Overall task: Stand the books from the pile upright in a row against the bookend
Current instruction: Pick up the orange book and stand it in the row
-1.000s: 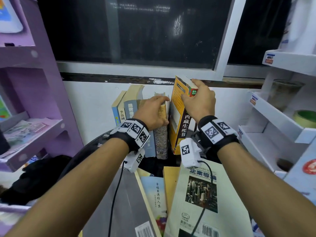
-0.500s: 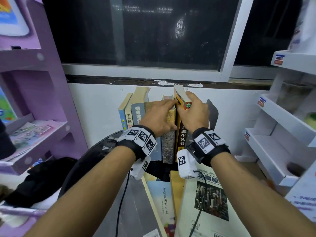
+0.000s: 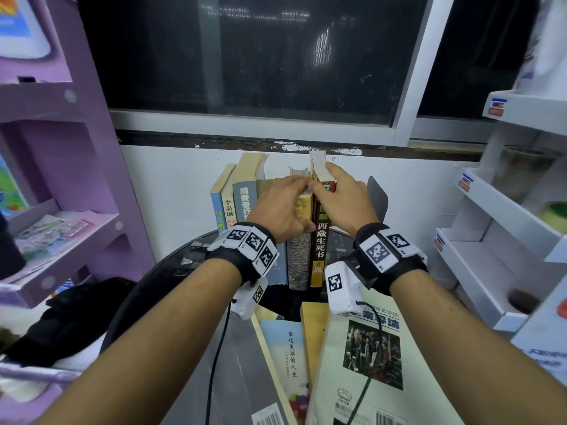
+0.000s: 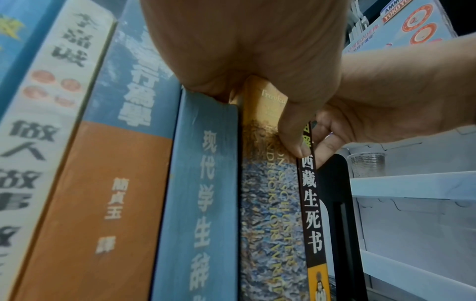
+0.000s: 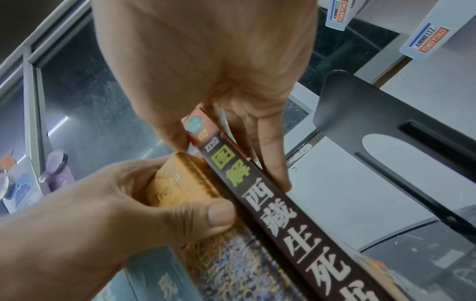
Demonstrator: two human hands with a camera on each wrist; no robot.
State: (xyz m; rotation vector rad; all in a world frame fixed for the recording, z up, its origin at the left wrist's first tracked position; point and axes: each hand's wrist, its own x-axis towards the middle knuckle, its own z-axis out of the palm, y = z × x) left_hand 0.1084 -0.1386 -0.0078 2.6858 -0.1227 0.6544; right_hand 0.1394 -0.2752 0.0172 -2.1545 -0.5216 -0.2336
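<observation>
Several books stand upright in a row at the back of the round dark table. My right hand pinches the top of a dark-spined book, which stands upright at the right end of the row. My left hand grips the top of the neighbouring mosaic-spined book, thumb on its spine. The black bookend stands just right of the dark book. The pile lies flat at the front.
A purple shelf unit stands at the left and a white one at the right. A white wall and a dark window are behind the row. A black bag lies at the lower left. Wrist cables hang over the pile.
The dark-spined book, held up and tilted a second ago, has come down and now stands upright beside the mosaic-spined book. Both hands stay on the book tops.
</observation>
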